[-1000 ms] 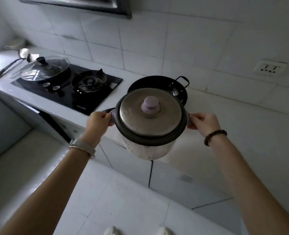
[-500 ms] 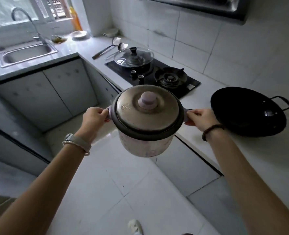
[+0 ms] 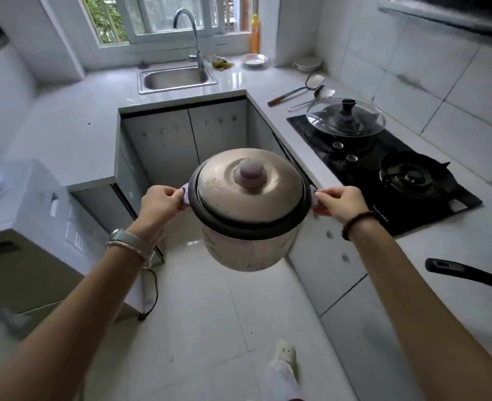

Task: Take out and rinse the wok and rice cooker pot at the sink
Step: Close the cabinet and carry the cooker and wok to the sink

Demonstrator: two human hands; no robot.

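I carry the rice cooker (image 3: 247,247) in the air over the white floor, its metal lid with a purple knob (image 3: 250,172) on top. My left hand (image 3: 159,202) grips its left purple handle and my right hand (image 3: 336,202) grips its right one. The steel sink (image 3: 177,79) with a curved tap (image 3: 192,33) lies ahead under the window. Only the black handle of the wok (image 3: 467,274) shows at the right edge, on the counter.
A black gas hob (image 3: 383,166) on the right counter carries a pan under a glass lid (image 3: 346,117). Ladles (image 3: 299,92) and small dishes (image 3: 307,65) lie beyond it. A white appliance (image 3: 36,204) stands at the left. Grey cabinets line the corner.
The view has swung left from the right counter toward the sink. The rice cooker stays held between both hands. The wok has slid out to the right edge of view.
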